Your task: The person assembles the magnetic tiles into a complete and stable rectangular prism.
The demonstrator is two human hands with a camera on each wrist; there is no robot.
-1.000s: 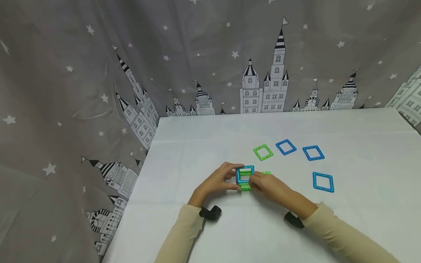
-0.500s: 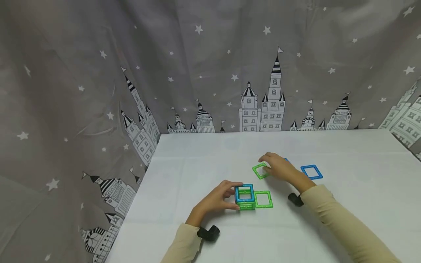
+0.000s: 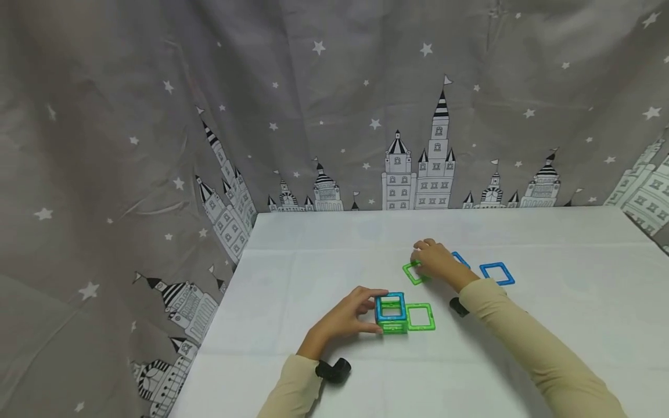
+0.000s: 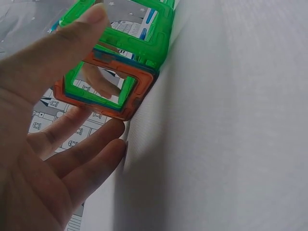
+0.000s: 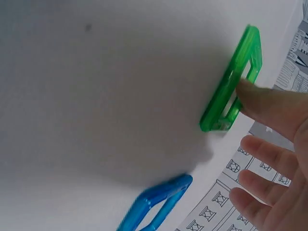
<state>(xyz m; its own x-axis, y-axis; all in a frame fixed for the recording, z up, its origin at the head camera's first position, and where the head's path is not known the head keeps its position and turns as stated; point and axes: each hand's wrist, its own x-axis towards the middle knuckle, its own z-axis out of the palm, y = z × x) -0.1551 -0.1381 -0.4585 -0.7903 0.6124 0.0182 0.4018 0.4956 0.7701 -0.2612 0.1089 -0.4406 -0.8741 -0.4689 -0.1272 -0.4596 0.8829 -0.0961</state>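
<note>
Worktop in white cloth; patterned curtain behind, grey, with stars and castles. Left hand at a small cube of tile frames, standing on the worktop: blue frame on top, green on the near face. Left wrist view adds an orange-red frame on the side toward the palm. Grip narrowed to the cube's height: thumb on the near green face, a finger reaching the top left edge, cube held between; remaining fingers bent below, clear of the thumb.

Joined green tile lies flat, its edge against the cube's right side.

Right hand farther out, over a loose green tile beyond the cube. Thumb laid across that tile's frame; three fingers apart from it in the right wrist view, loosely bent. Grip partly spread; cannot tell whether the tile is pinched, as the index finger is hidden.

Near blue tile just beside the right wrist, partly covered by it. Outer blue tile farther right, flat. Right sleeve cream, crossing the worktop. Black device at the left wrist.
</note>
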